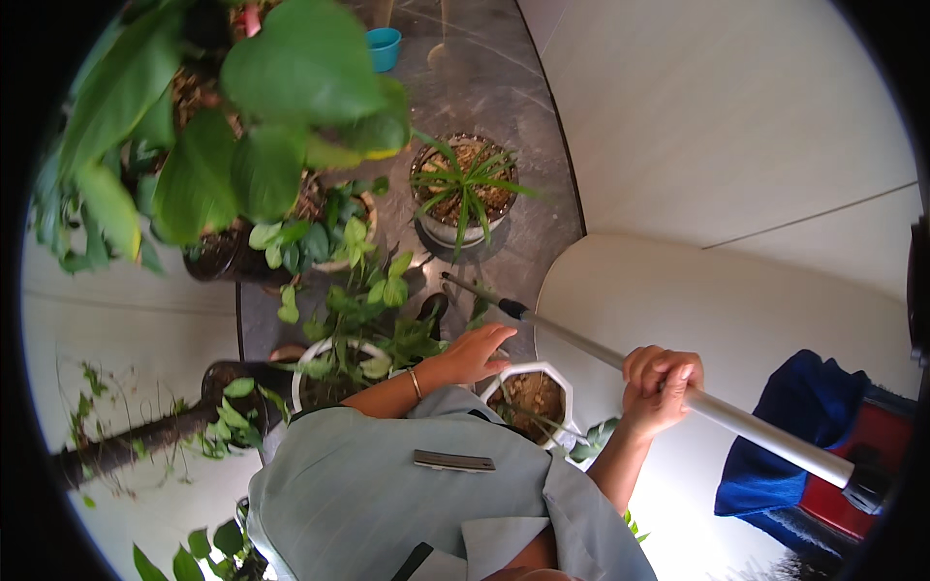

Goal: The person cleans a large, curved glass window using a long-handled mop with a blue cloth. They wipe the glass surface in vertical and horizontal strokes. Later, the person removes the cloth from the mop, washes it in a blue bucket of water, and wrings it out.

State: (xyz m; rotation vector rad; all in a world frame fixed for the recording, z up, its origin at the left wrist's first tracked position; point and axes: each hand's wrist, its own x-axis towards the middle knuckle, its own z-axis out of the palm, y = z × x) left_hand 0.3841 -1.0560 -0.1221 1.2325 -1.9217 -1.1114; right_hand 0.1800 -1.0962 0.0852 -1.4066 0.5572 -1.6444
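Observation:
My right hand [661, 385] is closed around the silvery telescopic pole [763, 436] of a flat mop. The pole slants across my front, its thin end and black collar [513, 309] pointing towards the middle of the floor. At the right edge, a black joint connects it to a red mop plate [846, 457]. Blue cloth [788, 414] hangs around that plate, partly in shadow. Free of the pole, my left hand [476, 354] has its fingers extended and holds nothing. It hovers near a white angular pot [568, 396] of soil and stems.
A spider-like plant [465, 181] stands in a round pot ahead. Large-leaved plants [290, 65] crowd the left, and a white pot [301, 367] of trailing leaves sits near my left arm. A turquoise container [383, 49] is farther off. Pale walls [726, 131] border the grey floor [501, 87].

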